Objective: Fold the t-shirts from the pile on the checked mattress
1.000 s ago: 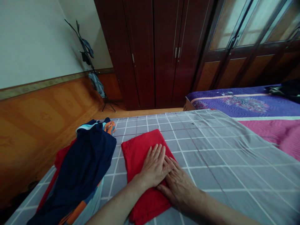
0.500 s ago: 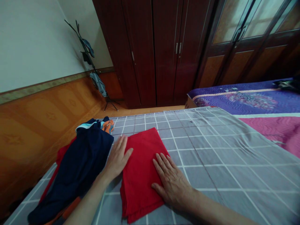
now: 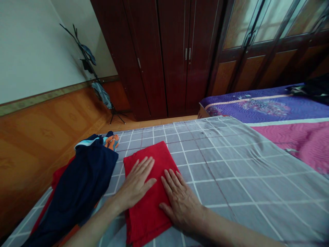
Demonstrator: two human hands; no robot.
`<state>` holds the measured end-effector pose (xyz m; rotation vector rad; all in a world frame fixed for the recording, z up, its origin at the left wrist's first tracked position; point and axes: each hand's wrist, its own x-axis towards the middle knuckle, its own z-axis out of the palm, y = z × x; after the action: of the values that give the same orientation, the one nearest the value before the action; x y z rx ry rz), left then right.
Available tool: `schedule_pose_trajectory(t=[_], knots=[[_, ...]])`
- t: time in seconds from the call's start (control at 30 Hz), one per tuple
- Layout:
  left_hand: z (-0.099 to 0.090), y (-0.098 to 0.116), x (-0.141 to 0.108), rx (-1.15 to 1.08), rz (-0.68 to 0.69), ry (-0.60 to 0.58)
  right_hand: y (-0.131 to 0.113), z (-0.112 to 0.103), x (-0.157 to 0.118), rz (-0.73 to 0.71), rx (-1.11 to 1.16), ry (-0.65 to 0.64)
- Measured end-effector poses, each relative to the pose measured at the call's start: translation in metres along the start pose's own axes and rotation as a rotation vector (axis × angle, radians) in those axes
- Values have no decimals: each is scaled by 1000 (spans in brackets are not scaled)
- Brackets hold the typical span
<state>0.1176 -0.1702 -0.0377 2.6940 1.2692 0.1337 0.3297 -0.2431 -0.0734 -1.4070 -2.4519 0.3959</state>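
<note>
A folded red garment [image 3: 151,206] lies flat on the grey checked bedsheet [image 3: 218,161] before me. My left hand [image 3: 137,180] rests on its left and middle part, fingers stretched out and thumb apart. On its right edge lies my right hand [image 3: 180,195], palm down with the fingers extended. Neither hand grips the cloth; both seem to press flat on it. To the left of the red cloth is a heap of clothes, with a dark navy garment [image 3: 82,185] on top and bits of red and orange showing beneath.
Beyond the bed stands a dark red wardrobe [image 3: 169,61]. A coat rack [image 3: 89,65] holding caps and a grey cloth is in the back left corner. At right is another bed with a purple and pink cover [image 3: 269,109], dark cloth on its far end.
My left hand has moved right, from the left edge of the red garment onto its top. The right hand stays on the right edge. The whole view has shifted slightly.
</note>
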Motion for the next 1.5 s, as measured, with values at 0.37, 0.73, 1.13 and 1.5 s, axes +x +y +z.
schedule_pose_trajectory(t=[0.37,0.73,1.13,1.5], knots=[[8,-23,139,40,-10,-210,-5,-14,-5,4,80,-83],[-17,11,162,114,326,-314,-4,-19,-6,7,159,-108],[-39,4,189,289,299,-391,-6,-27,-8,5,137,-127],[-30,-33,199,229,64,-249,-4,-24,-9,-26,128,-89]])
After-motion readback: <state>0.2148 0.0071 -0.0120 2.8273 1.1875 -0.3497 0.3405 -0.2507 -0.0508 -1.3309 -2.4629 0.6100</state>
